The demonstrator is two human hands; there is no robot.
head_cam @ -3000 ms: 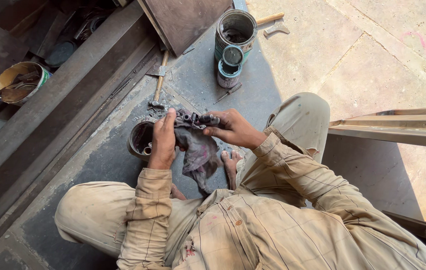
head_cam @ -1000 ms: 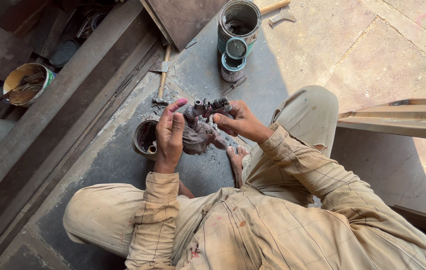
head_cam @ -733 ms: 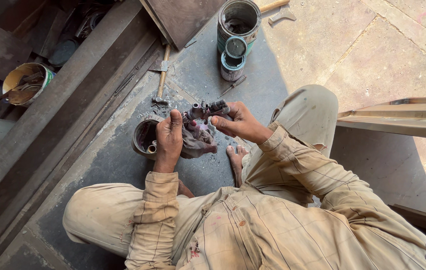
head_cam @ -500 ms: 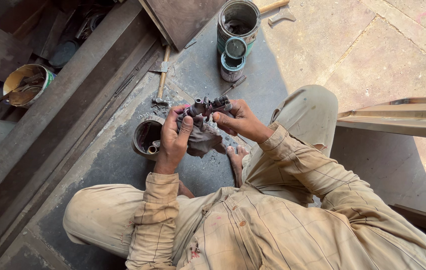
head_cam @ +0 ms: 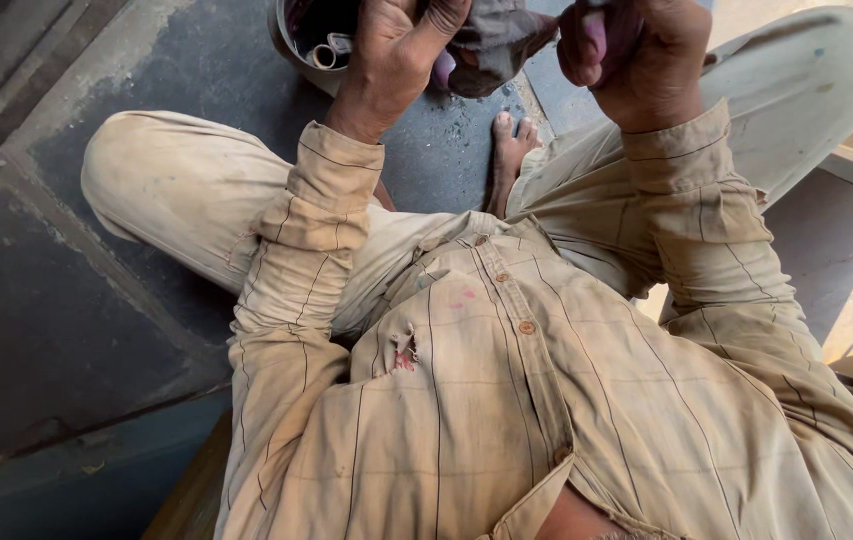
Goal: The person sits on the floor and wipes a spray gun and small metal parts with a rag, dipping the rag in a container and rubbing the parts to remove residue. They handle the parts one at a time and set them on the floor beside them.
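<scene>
The left hand (head_cam: 402, 50) and right hand (head_cam: 637, 55) were both clenched on a grimy rag (head_cam: 492, 40) bunched over a tin (head_cam: 312, 45) on the floor (head_cam: 67, 300), and it looked soft and floppy, probably greasy, best gripped by bunched edges.

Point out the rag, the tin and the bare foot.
rag (head_cam: 495, 40), head view, on its hanging fold.
tin (head_cam: 299, 50), head view, on its rim.
bare foot (head_cam: 509, 150), head view, below the toes.
</scene>
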